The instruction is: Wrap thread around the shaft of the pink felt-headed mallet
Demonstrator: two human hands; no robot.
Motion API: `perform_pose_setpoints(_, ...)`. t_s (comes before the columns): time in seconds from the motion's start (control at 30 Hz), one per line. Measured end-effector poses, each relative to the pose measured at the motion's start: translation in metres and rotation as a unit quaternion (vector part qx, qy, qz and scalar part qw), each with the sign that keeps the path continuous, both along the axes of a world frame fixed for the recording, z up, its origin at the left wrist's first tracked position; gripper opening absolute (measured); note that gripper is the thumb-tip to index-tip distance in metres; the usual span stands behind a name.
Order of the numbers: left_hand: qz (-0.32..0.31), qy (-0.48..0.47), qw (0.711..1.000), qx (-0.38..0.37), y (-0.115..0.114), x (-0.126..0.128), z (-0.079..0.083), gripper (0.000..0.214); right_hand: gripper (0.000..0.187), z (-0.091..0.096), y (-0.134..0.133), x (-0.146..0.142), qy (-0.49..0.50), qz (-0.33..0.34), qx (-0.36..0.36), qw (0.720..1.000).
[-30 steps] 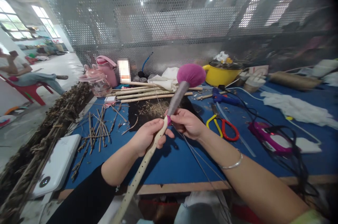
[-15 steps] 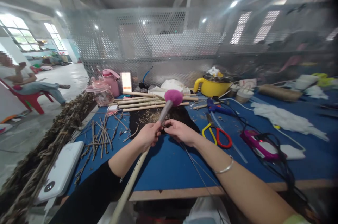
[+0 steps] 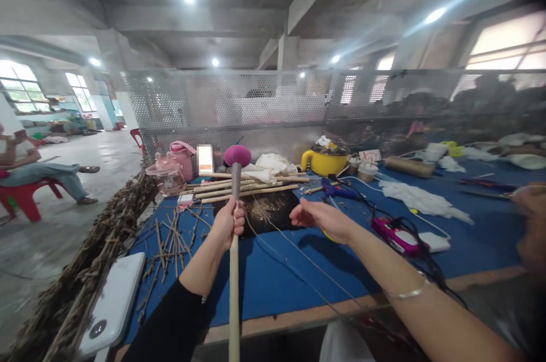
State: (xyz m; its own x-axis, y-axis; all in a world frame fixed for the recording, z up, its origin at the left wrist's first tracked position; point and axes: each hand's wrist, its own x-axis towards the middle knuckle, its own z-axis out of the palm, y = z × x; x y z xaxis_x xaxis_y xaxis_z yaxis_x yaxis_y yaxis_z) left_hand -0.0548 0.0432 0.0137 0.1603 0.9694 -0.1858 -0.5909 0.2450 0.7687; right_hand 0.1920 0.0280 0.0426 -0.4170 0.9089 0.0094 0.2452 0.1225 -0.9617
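My left hand (image 3: 227, 225) is closed around a long pale wooden stick (image 3: 234, 299), held upright in front of me. Above the fist the stick has a grey wrapped section (image 3: 236, 180), topped by a purple ball (image 3: 238, 155). Thin strands (image 3: 294, 248) run from near the stick down towards the lower right. My right hand (image 3: 319, 217) hovers over the table, fingers loosely stretched and nothing visible in them. Beneath it the scissors (image 3: 334, 237) are mostly hidden; only a bit of yellow handle shows.
Thin twigs (image 3: 170, 242) and a white power bank (image 3: 113, 299) lie left. Pale sticks (image 3: 251, 191) lie behind a dark cloth (image 3: 273, 225). A yellow pot (image 3: 328, 162), glue gun (image 3: 341, 188) and magenta power strip (image 3: 396, 236) stand right. Another person's blurred hand (image 3: 531, 225) is at the right edge.
My right hand has left the stick and moved right, over the scissors. My left hand has shifted left, bringing the stick more upright. The view has tilted up.
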Motion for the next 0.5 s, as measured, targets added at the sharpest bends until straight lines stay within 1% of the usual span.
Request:
perform_pose_setpoints(0.03,-0.027,-0.015,1.000,-0.003,-0.001,0.002,-0.001,0.027,0.050,-0.008,0.016,-0.006,0.002,-0.044,-0.019,0.999)
perform_pose_setpoints(0.07,-0.050,-0.027,0.998,-0.002,-0.003,0.004,-0.002,0.027,0.045,-0.015,0.031,-0.014,-0.013,-0.067,-0.022,0.997)
perform_pose_setpoints(0.1,-0.070,-0.039,0.997,0.002,-0.004,0.005,-0.002,0.027,0.039,-0.021,0.047,-0.024,-0.049,-0.072,-0.008,0.996)
perform_pose_setpoints(0.13,-0.083,-0.049,0.995,0.005,-0.005,0.007,-0.002,0.027,0.034,-0.025,0.062,-0.034,-0.105,-0.074,0.017,0.992)
perform_pose_setpoints(0.17,-0.092,-0.058,0.994,0.007,-0.006,0.007,-0.001,0.026,0.031,-0.028,0.077,-0.046,-0.168,-0.079,0.046,0.981)
perform_pose_setpoints(0.23,-0.103,-0.081,0.991,-0.005,-0.007,0.008,0.001,0.028,0.026,-0.030,0.105,-0.070,-0.232,-0.097,0.075,0.965)
perform_pose_setpoints(0.3,-0.092,-0.105,0.990,-0.010,-0.007,0.007,0.003,0.029,0.023,-0.029,0.130,-0.092,-0.274,-0.126,0.091,0.949)
perform_pose_setpoints(0.37,-0.059,-0.125,0.990,-0.010,-0.005,0.006,0.003,0.029,0.025,-0.029,0.151,-0.111,-0.313,-0.162,0.102,0.930)
perform_pose_setpoints(0.43,-0.024,-0.140,0.990,-0.015,-0.002,0.004,0.002,0.029,0.031,-0.034,0.167,-0.124,-0.344,-0.189,0.098,0.915)
perform_pose_setpoints(0.5,0.001,-0.152,0.988,-0.023,0.001,0.002,0.001,0.028,0.033,-0.040,0.177,-0.132,-0.363,-0.196,0.081,0.907)
